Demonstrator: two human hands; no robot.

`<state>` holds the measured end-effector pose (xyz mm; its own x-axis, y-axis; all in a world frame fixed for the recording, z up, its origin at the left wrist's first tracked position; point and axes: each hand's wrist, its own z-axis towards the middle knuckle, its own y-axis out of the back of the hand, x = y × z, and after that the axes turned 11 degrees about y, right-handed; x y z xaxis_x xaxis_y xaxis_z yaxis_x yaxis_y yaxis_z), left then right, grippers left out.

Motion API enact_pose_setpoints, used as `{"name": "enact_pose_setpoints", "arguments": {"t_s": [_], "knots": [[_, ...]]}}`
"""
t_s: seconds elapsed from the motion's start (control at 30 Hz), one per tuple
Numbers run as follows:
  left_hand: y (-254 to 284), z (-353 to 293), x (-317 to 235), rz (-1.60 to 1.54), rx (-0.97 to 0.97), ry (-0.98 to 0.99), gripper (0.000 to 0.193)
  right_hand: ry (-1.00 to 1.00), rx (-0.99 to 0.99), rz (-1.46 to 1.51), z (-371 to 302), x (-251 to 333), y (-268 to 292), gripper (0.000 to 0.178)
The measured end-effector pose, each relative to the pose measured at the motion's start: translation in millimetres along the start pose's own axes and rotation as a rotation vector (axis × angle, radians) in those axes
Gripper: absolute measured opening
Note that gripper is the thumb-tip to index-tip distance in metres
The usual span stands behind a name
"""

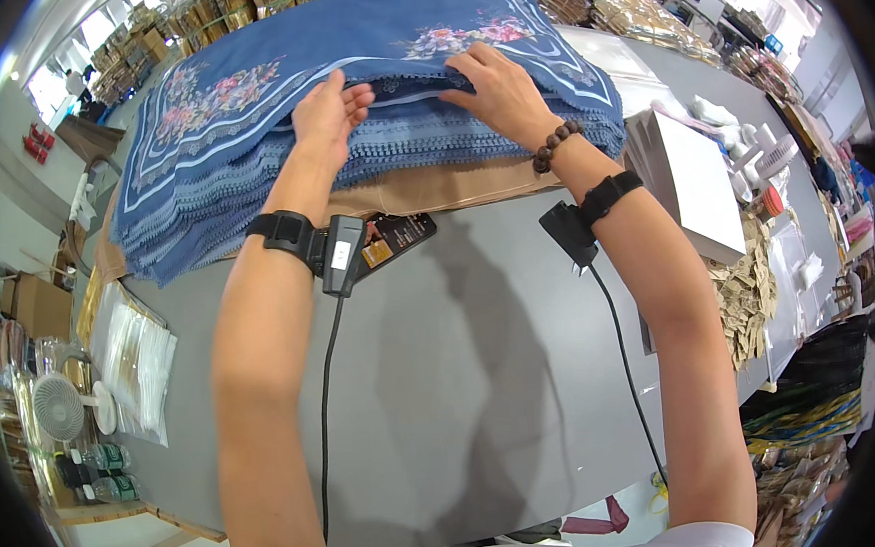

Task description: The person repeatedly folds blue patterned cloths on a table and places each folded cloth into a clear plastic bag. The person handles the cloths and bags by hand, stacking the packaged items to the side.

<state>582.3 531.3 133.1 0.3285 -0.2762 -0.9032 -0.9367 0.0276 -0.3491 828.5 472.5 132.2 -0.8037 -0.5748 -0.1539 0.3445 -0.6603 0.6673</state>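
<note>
A thick stack of blue floral scarves [345, 64] with white border lines and scalloped edges lies across the far side of the table. The near edge of the top scarf is raised, leaving a dark gap between my hands. At the left of this gap is my left hand [328, 115], open with its fingers apart, close to the edge. My right hand [501, 89] is curled at the raised edge on the right, fingers above and thumb lower, holding the cloth. The fingertip contact is partly hidden. Black straps with small devices circle both wrists; beads sit on the right one.
Brown paper [432, 188] lies under the stack on the grey table [414, 375]. A dark printed card or phone [395, 238] rests beside my left wrist. White boxes or sheets [687, 183] stand at right, near a small fan [776, 152]. Clear plastic bags [137, 362] lie at left.
</note>
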Motion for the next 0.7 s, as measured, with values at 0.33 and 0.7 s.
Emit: {"name": "enact_pose_setpoints", "arguments": {"t_s": [0.33,0.7], "knots": [[33.9,-20.4,-19.5,-0.223,-0.320,-0.487,0.021,-0.561,-0.003,-0.376,-62.0,-76.2,64.0,0.026],[57.2,-15.8,-10.6,-0.398,-0.337,-0.131,0.037,-0.619,-0.730,-0.009,-110.9,-5.2,195.6,0.016]]}}
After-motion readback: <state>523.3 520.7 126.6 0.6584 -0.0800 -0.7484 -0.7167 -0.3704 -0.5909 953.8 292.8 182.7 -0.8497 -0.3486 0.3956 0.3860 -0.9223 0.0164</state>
